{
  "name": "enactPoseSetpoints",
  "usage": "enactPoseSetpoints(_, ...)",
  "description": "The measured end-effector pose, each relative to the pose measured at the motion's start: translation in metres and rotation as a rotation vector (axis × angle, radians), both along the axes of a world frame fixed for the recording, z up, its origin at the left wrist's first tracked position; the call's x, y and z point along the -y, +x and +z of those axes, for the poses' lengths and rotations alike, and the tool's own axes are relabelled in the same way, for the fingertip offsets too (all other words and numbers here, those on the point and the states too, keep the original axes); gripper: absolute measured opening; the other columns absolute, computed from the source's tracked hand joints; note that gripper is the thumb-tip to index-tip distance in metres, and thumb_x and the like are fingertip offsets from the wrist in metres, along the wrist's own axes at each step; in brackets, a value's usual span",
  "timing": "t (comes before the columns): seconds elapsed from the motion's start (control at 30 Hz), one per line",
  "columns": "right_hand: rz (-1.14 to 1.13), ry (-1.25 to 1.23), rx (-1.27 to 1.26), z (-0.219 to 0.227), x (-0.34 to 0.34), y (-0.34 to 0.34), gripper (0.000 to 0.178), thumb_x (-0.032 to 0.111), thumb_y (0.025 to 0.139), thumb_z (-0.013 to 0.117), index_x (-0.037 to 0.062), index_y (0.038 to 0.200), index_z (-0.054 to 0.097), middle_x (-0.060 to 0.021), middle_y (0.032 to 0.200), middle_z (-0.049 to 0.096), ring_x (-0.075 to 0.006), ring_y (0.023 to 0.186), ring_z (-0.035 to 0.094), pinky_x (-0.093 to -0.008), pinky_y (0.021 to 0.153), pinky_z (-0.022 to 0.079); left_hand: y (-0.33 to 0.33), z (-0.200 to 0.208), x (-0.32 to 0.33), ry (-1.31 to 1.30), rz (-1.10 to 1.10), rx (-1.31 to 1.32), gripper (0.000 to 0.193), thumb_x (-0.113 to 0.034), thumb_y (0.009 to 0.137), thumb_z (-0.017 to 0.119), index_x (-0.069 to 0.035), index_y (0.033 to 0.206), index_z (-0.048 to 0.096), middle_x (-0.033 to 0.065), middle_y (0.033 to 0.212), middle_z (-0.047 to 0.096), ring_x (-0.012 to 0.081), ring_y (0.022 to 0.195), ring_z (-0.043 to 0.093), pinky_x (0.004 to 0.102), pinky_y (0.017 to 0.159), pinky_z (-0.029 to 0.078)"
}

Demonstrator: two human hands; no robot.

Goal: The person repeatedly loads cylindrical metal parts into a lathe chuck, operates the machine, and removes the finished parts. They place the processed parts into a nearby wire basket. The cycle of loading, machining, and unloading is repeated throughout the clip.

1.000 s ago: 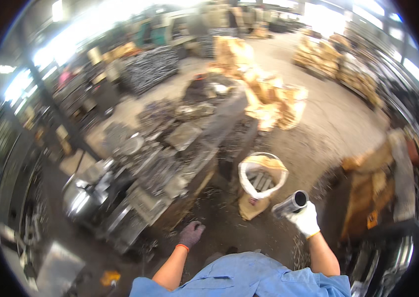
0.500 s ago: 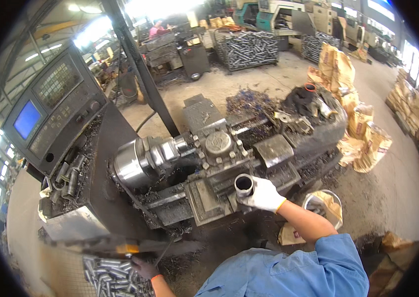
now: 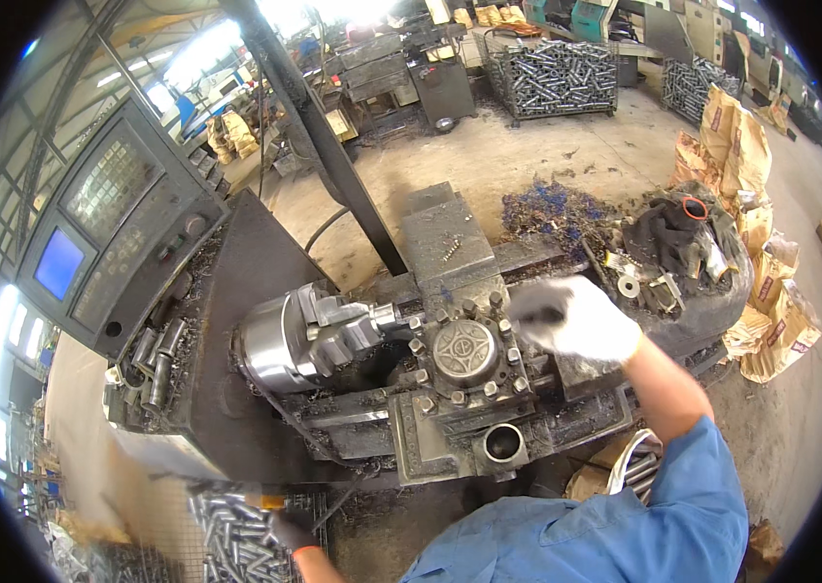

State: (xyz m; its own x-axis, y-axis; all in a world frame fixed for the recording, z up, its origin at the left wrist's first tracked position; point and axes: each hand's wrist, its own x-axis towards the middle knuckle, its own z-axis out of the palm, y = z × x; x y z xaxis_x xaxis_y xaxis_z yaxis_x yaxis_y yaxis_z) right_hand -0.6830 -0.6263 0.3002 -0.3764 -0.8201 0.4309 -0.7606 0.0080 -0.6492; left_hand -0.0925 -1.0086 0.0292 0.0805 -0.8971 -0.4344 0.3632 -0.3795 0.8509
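Right hand (image 3: 578,319) is a white blur by the tool post (image 3: 466,352), arm stretched forward, can't tell if its fingers hold anything. Left hand (image 3: 291,532) is low near metal tubes (image 3: 231,532), fingers too murky to call. Hollow cylinder (image 3: 502,447) stands upright on the lathe (image 3: 418,449).

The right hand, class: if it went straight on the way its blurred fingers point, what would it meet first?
Pointing left, the right hand would probably meet bolts on the tool post; its height is unclear, so it might pass above them.
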Motion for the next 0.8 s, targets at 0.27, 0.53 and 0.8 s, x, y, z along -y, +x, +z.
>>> enactPoseSetpoints(0.27,0.328,0.865,0.03,-0.051,0.277,-0.048,0.054,0.033,0.077,0.09,-0.0024,0.115,0.073,-0.0171,0.1,0.077,-0.0297,0.091,0.075,-0.0422,0.079,0.061,-0.262,0.15,-0.015,-1.153,-0.462,1.393,0.091,-0.033,0.086,0.081,-0.001,0.159,0.039,0.0245,0.16,0.047,0.0416,0.15,0.043,0.0528,0.128,0.028)
enactPoseSetpoints(0.53,-0.558,0.8,-0.714,-0.026,0.246,-0.166,0.028,0.023,0.086,0.07,0.0072,0.106,0.083,-0.0157,0.104,0.081,-0.0334,0.098,0.079,-0.0464,0.077,0.063,-0.331,0.188,0.066,-1.535,-0.33,1.612,0.097,-0.051,0.085,0.073,0.001,0.159,0.039,0.0247,0.164,0.041,0.0457,0.156,0.031,0.0604,0.132,0.016)
enactPoseSetpoints(0.8,0.337,0.688,-0.363,-0.029,0.29,-0.016,0.053,0.049,0.077,0.083,-0.0025,0.09,0.076,-0.0217,0.09,0.077,-0.0357,0.084,0.075,-0.0474,0.079,0.059,-0.33,0.187,0.069,-1.545,-0.341,1.544,0.092,-0.051,0.089,0.069,0.003,0.157,0.041,0.0254,0.163,0.041,0.0452,0.156,0.031,0.0614,0.131,0.015)
